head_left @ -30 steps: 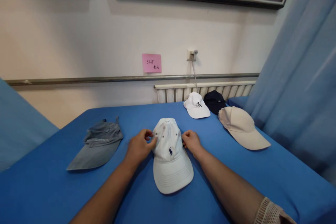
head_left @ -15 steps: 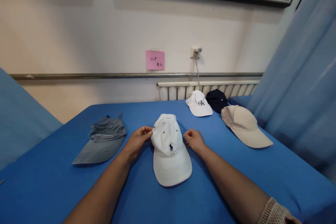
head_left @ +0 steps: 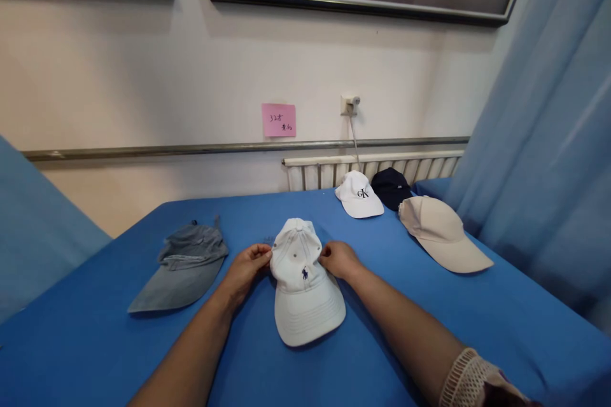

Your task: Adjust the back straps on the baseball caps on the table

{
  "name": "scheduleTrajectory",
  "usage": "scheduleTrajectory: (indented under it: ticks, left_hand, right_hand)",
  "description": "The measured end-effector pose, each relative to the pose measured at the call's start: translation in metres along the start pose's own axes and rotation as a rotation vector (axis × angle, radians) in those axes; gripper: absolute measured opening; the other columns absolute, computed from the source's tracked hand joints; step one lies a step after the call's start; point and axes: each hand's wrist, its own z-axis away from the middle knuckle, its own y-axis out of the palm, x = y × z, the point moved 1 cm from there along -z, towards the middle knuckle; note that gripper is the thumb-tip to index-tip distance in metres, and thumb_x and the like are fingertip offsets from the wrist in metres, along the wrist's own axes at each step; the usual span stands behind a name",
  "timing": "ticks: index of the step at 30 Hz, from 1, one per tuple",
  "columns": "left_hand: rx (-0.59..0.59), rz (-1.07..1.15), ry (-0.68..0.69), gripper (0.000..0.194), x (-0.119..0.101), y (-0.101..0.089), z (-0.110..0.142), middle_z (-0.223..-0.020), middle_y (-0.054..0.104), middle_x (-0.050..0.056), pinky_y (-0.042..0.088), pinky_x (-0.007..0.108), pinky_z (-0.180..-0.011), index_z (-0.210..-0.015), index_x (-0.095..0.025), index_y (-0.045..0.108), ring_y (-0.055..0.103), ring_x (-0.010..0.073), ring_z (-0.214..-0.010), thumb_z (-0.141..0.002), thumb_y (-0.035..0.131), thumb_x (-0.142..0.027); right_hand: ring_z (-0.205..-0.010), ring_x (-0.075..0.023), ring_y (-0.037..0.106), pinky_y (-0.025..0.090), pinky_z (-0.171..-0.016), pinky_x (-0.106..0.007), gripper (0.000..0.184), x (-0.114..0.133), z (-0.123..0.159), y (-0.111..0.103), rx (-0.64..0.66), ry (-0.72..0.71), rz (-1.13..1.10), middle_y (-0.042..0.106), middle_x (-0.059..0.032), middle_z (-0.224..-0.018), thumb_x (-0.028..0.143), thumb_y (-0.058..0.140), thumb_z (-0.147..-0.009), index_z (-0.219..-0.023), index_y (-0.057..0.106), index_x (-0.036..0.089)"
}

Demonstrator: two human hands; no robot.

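Note:
In the middle of the blue-covered surface lies a white baseball cap (head_left: 303, 292), its brim toward me and a dark horse-rider logo on the front. My left hand (head_left: 248, 270) pinches the left edge of its crown between thumb and fingers. At the crown's right side my right hand (head_left: 340, 259) is closed, its fingertips against the fabric and partly hidden by it. Off to the left sits a grey-blue cap (head_left: 184, 267) with a crumpled crown.
Toward the back right are a white cap with black letters (head_left: 359, 196), a navy cap (head_left: 391, 187) and a beige cap (head_left: 443, 233). Behind the blue sheet (head_left: 391, 356) stand a radiator (head_left: 312, 175) and a wall rail (head_left: 191, 151). A blue curtain (head_left: 534, 140) hangs at right.
The white cap's crown has shifted slightly left and its right side is pressed inward. My right hand has moved left against it; my left hand stays at the left edge.

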Motion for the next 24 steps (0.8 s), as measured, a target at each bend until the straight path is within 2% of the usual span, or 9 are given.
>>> scheduleTrajectory:
  ticks: [5, 7, 9, 11, 13, 16, 20, 22, 24]
  left_hand:
    - [-0.005, -0.015, -0.024, 0.039, 0.003, -0.002, -0.002, -0.069, 0.065, 0.001, 0.047, 0.027, -0.064, -0.081, -0.014, 0.063, 0.059, 0.0130, -0.062, -0.058, 0.085, -0.036]
    - [-0.005, -0.019, -0.031, 0.039, 0.003, -0.002, -0.003, -0.069, 0.064, 0.000, 0.047, 0.026, -0.064, -0.080, -0.014, 0.062, 0.059, 0.0126, -0.061, -0.057, 0.085, -0.035]
    - [-0.003, -0.025, -0.037, 0.040, 0.002, -0.002, -0.004, -0.068, 0.064, -0.001, 0.046, 0.025, -0.063, -0.080, -0.014, 0.062, 0.058, 0.0121, -0.060, -0.056, 0.085, -0.036]
    - [-0.004, -0.025, -0.039, 0.041, 0.001, -0.001, -0.004, -0.067, 0.063, -0.001, 0.046, 0.025, -0.061, -0.080, -0.014, 0.062, 0.057, 0.0118, -0.060, -0.056, 0.085, -0.036]
    - [-0.009, -0.009, -0.039, 0.041, 0.000, 0.000, -0.003, -0.067, 0.063, -0.001, 0.045, 0.024, -0.061, -0.081, -0.014, 0.062, 0.057, 0.0115, -0.059, -0.056, 0.086, -0.035]
    - [0.002, 0.031, -0.045, 0.041, -0.001, 0.002, -0.003, -0.067, 0.063, -0.001, 0.046, 0.024, -0.061, -0.081, -0.014, 0.061, 0.057, 0.0116, -0.059, -0.055, 0.086, -0.035]
    - [0.013, 0.047, -0.052, 0.043, -0.002, 0.006, -0.003, -0.066, 0.063, -0.001, 0.046, 0.024, -0.060, -0.082, -0.014, 0.062, 0.057, 0.0111, -0.059, -0.055, 0.087, -0.035]
    - [0.009, 0.040, -0.054, 0.043, -0.002, 0.008, -0.002, -0.066, 0.063, -0.002, 0.045, 0.023, -0.059, -0.082, -0.014, 0.061, 0.055, 0.0105, -0.057, -0.055, 0.087, -0.035]
    - [0.006, 0.031, -0.056, 0.042, -0.002, 0.011, -0.001, -0.065, 0.063, -0.002, 0.044, 0.023, -0.057, -0.081, -0.015, 0.061, 0.055, 0.0105, -0.057, -0.055, 0.087, -0.034]
  right_hand:
    - [-0.078, -0.0270, 0.067, 0.041, -0.067, -0.031, 0.012, 0.012, -0.003, 0.004, 0.049, -0.045, 0.113, 0.073, -0.0095, -0.072, 0.011, 0.068, -0.065, -0.057, 0.067, 0.020]
    - [-0.081, -0.0277, 0.067, 0.042, -0.069, -0.032, 0.012, 0.012, -0.002, 0.004, 0.045, -0.067, 0.126, 0.073, -0.0108, -0.076, 0.008, 0.066, -0.064, -0.060, 0.068, 0.019]
    - [-0.084, -0.0254, 0.066, 0.044, -0.072, -0.031, 0.014, 0.010, 0.000, 0.002, 0.008, -0.106, 0.090, 0.074, -0.0098, -0.086, 0.009, 0.064, -0.067, -0.073, 0.070, 0.019]
    - [-0.083, -0.0209, 0.065, 0.046, -0.072, -0.029, 0.022, 0.007, 0.004, -0.002, -0.036, -0.180, -0.086, 0.072, -0.0069, -0.093, 0.011, 0.062, -0.071, -0.090, 0.069, 0.020]
    - [-0.082, -0.0180, 0.064, 0.048, -0.072, -0.028, 0.031, 0.005, 0.006, -0.005, -0.069, -0.257, -0.355, 0.071, -0.0050, -0.099, 0.016, 0.065, -0.072, -0.102, 0.066, 0.020]
    - [-0.091, -0.0188, 0.064, 0.050, -0.076, -0.030, 0.045, 0.007, 0.006, -0.005, -0.125, -0.271, -0.578, 0.067, -0.0070, -0.112, 0.023, 0.070, -0.070, -0.114, 0.062, 0.020]
    - [-0.103, -0.0228, 0.062, 0.050, -0.085, -0.036, 0.059, 0.017, 0.001, 0.005, -0.202, -0.217, -0.513, 0.060, -0.0107, -0.126, 0.026, 0.078, -0.065, -0.121, 0.060, 0.021]
    - [-0.103, -0.0245, 0.061, 0.049, -0.089, -0.039, 0.063, 0.022, -0.001, 0.010, -0.210, -0.199, -0.450, 0.062, -0.0114, -0.122, 0.029, 0.080, -0.063, -0.122, 0.061, 0.019]
    - [-0.097, -0.0241, 0.062, 0.049, -0.087, -0.038, 0.054, 0.026, -0.003, 0.012, -0.191, -0.186, -0.392, 0.067, -0.0094, -0.110, 0.030, 0.080, -0.065, -0.115, 0.064, 0.019]
